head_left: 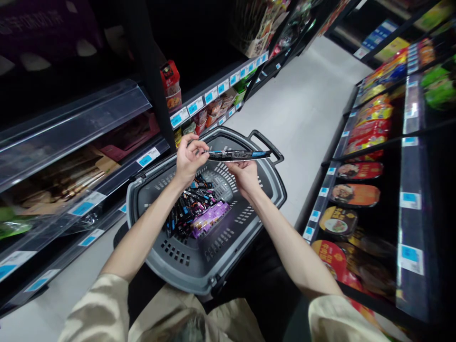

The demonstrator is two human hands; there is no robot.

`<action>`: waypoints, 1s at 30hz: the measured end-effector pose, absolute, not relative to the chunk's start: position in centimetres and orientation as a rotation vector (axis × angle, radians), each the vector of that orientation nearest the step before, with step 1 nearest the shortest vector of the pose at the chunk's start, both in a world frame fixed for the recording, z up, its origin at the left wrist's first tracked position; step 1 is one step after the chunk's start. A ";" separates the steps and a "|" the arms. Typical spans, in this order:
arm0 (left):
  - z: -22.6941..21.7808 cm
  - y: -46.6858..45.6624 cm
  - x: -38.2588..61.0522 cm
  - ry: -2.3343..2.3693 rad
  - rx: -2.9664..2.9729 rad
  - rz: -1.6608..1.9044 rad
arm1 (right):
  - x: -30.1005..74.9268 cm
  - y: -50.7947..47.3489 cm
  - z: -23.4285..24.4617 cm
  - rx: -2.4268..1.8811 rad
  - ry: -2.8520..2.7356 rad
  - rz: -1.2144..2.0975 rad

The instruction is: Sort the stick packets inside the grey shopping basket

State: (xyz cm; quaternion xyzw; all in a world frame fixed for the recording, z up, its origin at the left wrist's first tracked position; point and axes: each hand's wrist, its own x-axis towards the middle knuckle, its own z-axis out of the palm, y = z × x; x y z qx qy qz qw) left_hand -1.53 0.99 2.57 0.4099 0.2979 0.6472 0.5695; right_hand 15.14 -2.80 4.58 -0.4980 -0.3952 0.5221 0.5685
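A long, thin black packet with blue patches (242,155) is held level over the shopping basket. At its left end my left hand (188,161) pinches it between thumb and finger, the other fingers curled and raised. From underneath, my right hand (245,175) grips its middle, with most fingers hidden behind it. The grey shopping basket (171,277) sits below both hands. Inside lie several slim black packets (183,209) with blue and purple marks. Beside them rests a shiny purple packet (213,217).
Shelves with price tags (180,116) run along the left, holding bagged food and cartons. To the right stands a rack with red packets (370,135) and oval food packs (356,194). A pale aisle floor (302,90) stretches ahead. The basket's black handle (276,152) juts out at the far right.
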 end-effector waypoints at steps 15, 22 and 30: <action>1.7 1.4 -1.7 0.733 0.914 1.470 | 15.3 -2.8 4.4 -1.157 -0.878 1.223; 1.1 1.6 -1.7 0.792 0.894 1.506 | 15.2 -2.9 4.6 -1.180 -0.825 1.266; 1.3 1.5 -1.9 0.770 0.912 1.527 | 15.6 -2.7 3.8 -1.113 -0.883 1.346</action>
